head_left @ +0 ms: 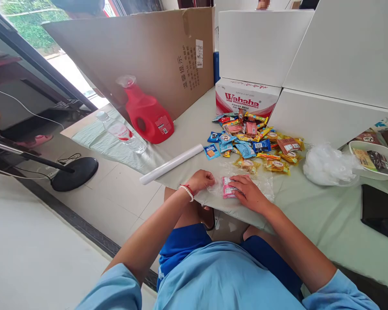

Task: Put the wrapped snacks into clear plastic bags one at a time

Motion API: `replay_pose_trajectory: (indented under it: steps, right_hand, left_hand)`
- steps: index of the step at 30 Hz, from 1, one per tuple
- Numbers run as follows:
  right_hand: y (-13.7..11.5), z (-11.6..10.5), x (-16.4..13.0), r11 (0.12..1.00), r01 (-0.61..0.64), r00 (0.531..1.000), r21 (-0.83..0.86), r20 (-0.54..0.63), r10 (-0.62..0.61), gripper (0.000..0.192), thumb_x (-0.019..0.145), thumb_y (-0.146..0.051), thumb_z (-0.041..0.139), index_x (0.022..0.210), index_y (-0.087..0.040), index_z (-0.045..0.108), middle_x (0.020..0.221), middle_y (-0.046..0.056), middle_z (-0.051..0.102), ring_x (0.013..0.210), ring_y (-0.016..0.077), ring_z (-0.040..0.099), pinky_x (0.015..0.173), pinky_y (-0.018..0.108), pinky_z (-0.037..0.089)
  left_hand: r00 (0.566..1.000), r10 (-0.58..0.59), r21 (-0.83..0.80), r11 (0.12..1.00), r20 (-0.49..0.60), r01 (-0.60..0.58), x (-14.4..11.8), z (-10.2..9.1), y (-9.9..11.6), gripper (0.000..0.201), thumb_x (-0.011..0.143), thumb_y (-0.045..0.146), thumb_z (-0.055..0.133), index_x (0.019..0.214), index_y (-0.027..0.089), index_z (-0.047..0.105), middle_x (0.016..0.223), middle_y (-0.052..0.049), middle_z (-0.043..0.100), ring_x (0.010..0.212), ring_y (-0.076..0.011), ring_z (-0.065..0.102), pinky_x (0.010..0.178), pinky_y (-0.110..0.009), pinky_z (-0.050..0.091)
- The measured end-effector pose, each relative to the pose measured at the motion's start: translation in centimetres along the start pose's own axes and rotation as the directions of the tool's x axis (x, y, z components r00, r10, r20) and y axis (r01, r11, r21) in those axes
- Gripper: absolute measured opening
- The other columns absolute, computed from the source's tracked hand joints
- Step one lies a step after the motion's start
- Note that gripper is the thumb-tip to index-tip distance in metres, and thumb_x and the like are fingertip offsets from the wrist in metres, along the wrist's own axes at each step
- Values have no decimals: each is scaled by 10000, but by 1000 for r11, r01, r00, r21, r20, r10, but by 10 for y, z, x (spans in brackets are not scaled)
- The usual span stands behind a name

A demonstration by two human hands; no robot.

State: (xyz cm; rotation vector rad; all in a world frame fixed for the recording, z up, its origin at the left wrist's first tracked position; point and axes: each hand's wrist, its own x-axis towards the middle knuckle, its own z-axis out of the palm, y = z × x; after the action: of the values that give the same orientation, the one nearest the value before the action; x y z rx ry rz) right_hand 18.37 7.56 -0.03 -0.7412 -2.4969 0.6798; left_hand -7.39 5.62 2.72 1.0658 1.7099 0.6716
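The left hand [203,180] pinched the bag [267,184]; the right hand [249,192], loosely spread, covered the packet [227,188], apparently steadying it.

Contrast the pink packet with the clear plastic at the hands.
The pink packet is opaque and printed; the clear plastic is see-through.
The pink packet is compact; the clear plastic spreads wider.
The right hand partly covers the pink packet; the left hand is at the clear plastic's left end.
Shared: both are on the table.
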Motion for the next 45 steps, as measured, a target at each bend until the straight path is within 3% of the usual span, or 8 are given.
replay_pose_trajectory:
  steps: [7,12,16,20,27,33,37,45]
  right_hand:
    - [-2,1,-5,1000,-8,1000,13,-5,8,355,998,-220,536,1321,-210,681,1407,140,629,1315,292,530,1116,558,450]
    - [2,3,-4,999,-27,999,33,-39,28,351,1002,-222,530,1325,-225,669,1367,129,656,1282,282,565,1110,551,454]
    - [5,1,6,990,-141,985,-28,-103,138,386,978,-172,524,1338,-201,661,1408,148,615,1291,284,562,1094,505,474]
    - [1,-3,17,951,-265,964,-159,-6,267,385,956,-178,580,1330,-167,672,1271,158,691,1184,305,615,1083,497,461]
    - [-1,-7,17,941,-327,943,-84,39,331,312,946,-179,605,1242,-197,702,1187,102,728,1092,243,677,960,357,518]
    - [11,-30,50,901,-297,954,-315,-128,270,383,969,-213,565,1338,-167,655,1256,169,701,1232,353,556,1031,499,452]
    - [27,-37,86,887,-222,968,-405,20,251,562,858,-235,741,1401,-157,617,1191,161,729,1320,386,486,1105,542,372]
    - [26,-61,103,922,-204,936,-327,210,282,131,920,-199,635,969,-184,755,858,55,735,871,220,640,754,296,436]
  left_hand:
    - [969,-54,10,998,-241,58,-40,-21,-38,308,716,452,653,590,208,512,523,26,505,506,-114,420,508,-251,320]
    - [809,159,151,985,-566,-88,-80,-4,-29,241,908,431,550,822,215,613,702,-3,619,663,-160,547,635,-276,405]
    - [683,685,501,697,-254,-513,-99,33,1,242,1002,333,493,917,213,685,844,-59,685,780,-183,609,749,-311,470]
    - [571,814,630,388,109,-673,-91,61,8,257,1021,241,460,1029,210,715,993,-102,724,967,-230,634,856,-373,492]
    - [670,735,726,406,101,-555,-59,77,-15,288,1026,192,465,1243,199,653,1247,-104,709,1204,-255,610,986,-432,465]
    - [676,728,749,386,112,-539,-51,79,-15,225,1013,188,500,1134,212,687,1272,-101,701,1256,-271,581,993,-452,439]
    - [679,729,778,378,83,-501,-50,82,-13,315,990,165,500,1266,213,645,1430,-114,633,1318,-291,540,1033,-481,399]
    - [733,680,810,408,38,-420,-54,87,-6,375,990,220,511,1343,223,636,1373,-135,633,1193,-324,531,901,-475,411]
